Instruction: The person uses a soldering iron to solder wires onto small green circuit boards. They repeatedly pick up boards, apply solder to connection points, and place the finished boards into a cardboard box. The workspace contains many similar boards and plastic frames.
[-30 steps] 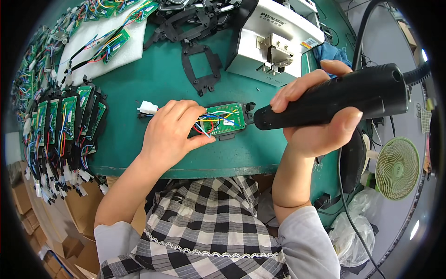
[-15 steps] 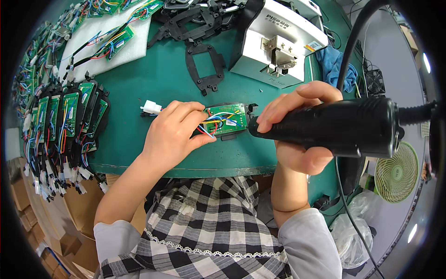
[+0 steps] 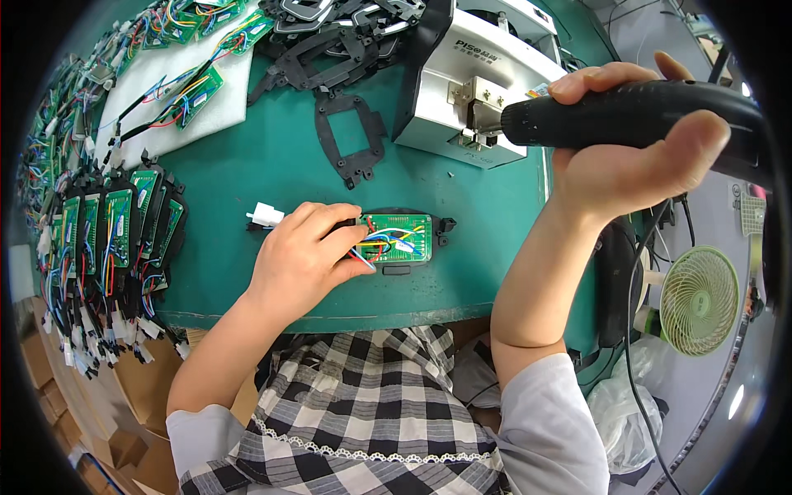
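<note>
My left hand point(image 3: 301, 256) grips the left end of a green circuit board point(image 3: 417, 238) seated in a black plastic frame on the table. Red, blue, white and yellow wires loop over the board, and a white connector point(image 3: 266, 215) pokes out left of my fingers. At the upper right, my right hand point(image 3: 615, 169) is wrapped round a black electric screwdriver point(image 3: 594, 115). The screwdriver's front end points left at the metal pick-up block of a white and black screw feeder point(image 3: 450, 82). Whether the tip touches the block I cannot tell.
Several wired boards in black frames point(image 3: 120, 219) stand in a row at the left. Loose boards lie on white foam point(image 3: 223, 103). Black plastic frames point(image 3: 351, 136) are heaped at the back. A green fan point(image 3: 701, 301) and a hanging cable point(image 3: 631, 363) are at the right.
My right hand has carried the screwdriver from beside the circuit board up and right to the screw feeder. My left hand keeps its grip on the board. The whole view has shifted slightly.
</note>
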{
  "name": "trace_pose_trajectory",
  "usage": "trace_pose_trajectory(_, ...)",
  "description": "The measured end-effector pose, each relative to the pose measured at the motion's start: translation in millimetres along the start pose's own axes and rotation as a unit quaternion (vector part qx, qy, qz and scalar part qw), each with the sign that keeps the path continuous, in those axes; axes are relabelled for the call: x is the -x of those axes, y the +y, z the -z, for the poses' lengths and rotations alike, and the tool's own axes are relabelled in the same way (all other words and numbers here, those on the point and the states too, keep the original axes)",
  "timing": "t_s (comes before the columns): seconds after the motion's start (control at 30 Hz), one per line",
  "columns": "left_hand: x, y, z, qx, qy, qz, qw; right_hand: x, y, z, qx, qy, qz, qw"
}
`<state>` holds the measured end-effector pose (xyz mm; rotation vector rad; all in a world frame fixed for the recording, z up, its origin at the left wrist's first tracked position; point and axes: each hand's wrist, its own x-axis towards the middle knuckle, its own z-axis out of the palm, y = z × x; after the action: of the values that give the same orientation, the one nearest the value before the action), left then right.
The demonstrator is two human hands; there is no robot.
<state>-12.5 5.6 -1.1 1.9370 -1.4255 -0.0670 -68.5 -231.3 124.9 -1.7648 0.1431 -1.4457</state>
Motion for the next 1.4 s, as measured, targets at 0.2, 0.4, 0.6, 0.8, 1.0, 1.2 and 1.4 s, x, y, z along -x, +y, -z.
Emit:
trace_pose_trajectory(0.2,1.6,-1.2,0.0,-0.001,0.007,0.0,1.0,7.9,2.7,-10.3,0.01,-0.022,0.003,1.0)
trace_pose_trajectory(0.4,2.0,-1.1,-0.5,-0.024,0.015,-0.018,0.999,38.7,-13.8,-17.0,-0.1,-0.059,-0.112,0.987)
trace_pose_trajectory(0.6,3.7,-2.6,-1.9,-0.019,0.022,-0.019,0.999,71.4,-15.7,-49.6,-0.123,-0.165,-0.129,0.97)
trace_pose_trajectory(0.8,3.9,-3.3,-0.8,-0.026,0.008,-0.018,0.999,81.4,-7.2,-62.4,-0.117,-0.168,-0.083,0.975)
trace_pose_trajectory(1.0,-0.2,-3.4,1.2,0.06,-0.002,0.04,0.997,94.2,-12.9,-76.1,-0.195,-0.189,-0.108,0.956)
trace_pose_trajectory(1.2,1.8,1.0,-0.8,0.033,0.038,0.02,0.999,92.9,-14.1,-73.7,-0.201,-0.237,-0.105,0.945)
trace_pose_trajectory(1.4,-1.7,-3.7,0.6,0.007,0.022,-0.021,1.0,54.2,-18.4,-45.1,-0.069,-0.127,-0.099,0.985)
